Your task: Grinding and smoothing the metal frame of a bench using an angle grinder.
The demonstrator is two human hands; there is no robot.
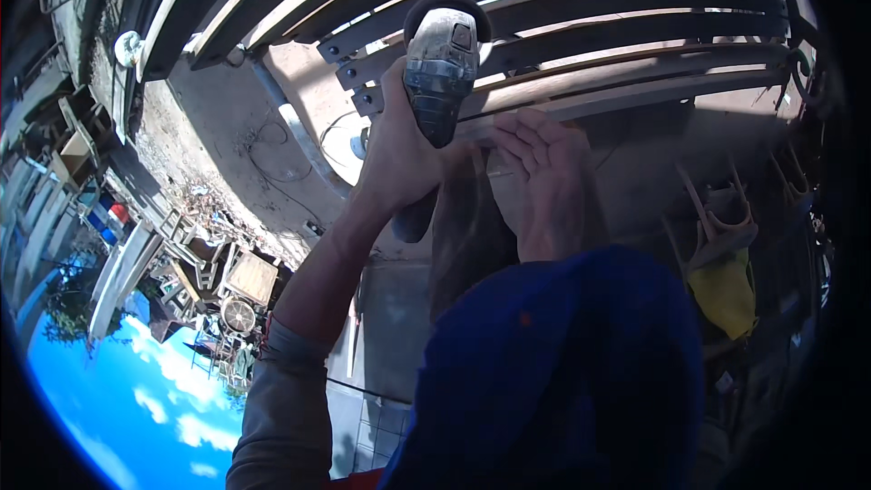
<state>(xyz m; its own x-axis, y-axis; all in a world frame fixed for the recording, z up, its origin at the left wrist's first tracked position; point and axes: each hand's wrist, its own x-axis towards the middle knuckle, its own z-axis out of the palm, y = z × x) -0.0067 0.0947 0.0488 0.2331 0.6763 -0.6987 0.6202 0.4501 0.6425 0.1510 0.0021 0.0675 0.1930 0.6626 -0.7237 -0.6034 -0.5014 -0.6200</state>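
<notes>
My left hand (396,150) is wrapped round a worn grey and black angle grinder (442,73), its thumb along the side of the body. The tool's dark round disc (419,14) shows behind its head, over long wooden slats (581,29) of a frame. Whether the disc touches the wood cannot be seen. My right hand (547,152) is by the near edge of the lowest slat (635,93), right of the grinder. Its fingers are curled together; what they grip, if anything, is hidden.
Dark slat ends with bolts (352,74) stick out left of the grinder. A grey pipe (288,113) and a thin cable (272,172) lie on the ground. A heap of wooden chairs and scrap (249,277) is at left. A yellow cloth (724,295) hangs from a chair at right.
</notes>
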